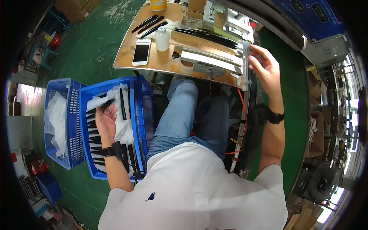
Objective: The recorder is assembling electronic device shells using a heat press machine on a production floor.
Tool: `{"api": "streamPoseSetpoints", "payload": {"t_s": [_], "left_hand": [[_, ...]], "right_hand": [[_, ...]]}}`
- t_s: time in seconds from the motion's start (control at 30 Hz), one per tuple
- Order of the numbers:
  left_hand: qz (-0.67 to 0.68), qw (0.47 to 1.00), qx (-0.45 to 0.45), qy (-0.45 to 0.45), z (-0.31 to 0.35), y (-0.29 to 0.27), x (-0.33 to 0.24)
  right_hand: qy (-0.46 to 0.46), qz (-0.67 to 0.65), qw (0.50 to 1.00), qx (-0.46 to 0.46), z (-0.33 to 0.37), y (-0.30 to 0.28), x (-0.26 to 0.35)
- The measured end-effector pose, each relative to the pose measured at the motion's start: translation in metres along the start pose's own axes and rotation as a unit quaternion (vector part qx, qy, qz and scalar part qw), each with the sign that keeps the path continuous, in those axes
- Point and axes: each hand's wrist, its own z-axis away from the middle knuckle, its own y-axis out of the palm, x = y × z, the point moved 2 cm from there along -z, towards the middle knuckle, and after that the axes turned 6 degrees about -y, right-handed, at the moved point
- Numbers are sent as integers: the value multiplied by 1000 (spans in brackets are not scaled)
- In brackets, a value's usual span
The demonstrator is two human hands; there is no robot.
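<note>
My left hand (106,120) is over the blue crate (108,85) at the left. A blurred black slender piece (108,103) shows at its closed fingertips. Inside the crate, several black slender pieces (124,101) lie on ribbed white sheeting (125,132). At the right end of the metal and wood fixture (209,59) on the bench, my right hand (267,71) is raised, thumb and fingers apart, with nothing seen between them. A long black piece (214,38) lies along the top of the fixture; its right end is near my right fingertips.
On the wooden bench (124,57) are a white phone (141,53), a whitish bottle (162,41), several black slender pieces (149,23) and a yellow container (157,4). Another blue basket (73,126) with white sheeting stands left of the crate. A red hose (244,115) hangs below the bench.
</note>
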Motion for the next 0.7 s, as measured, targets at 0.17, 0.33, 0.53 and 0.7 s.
{"api": "streamPoseSetpoints", "payload": {"t_s": [0.17, 0.33, 0.53, 0.7], "left_hand": [[-205, 971, 5, 127, 5, 89, -23], [-178, 961, 175, 119, 6, 167, -44], [-330, 880, 269, 211, -6, 264, -54], [-513, 678, 311, 424, -6, 336, -52]], "right_hand": [[23, 121, 990, 64, -40, 30, -9], [-44, 191, 978, 74, -48, 42, 10], [-120, 173, 978, 4, -2, -8, 18], [0, 234, 967, -98, 64, -79, -8]]}}
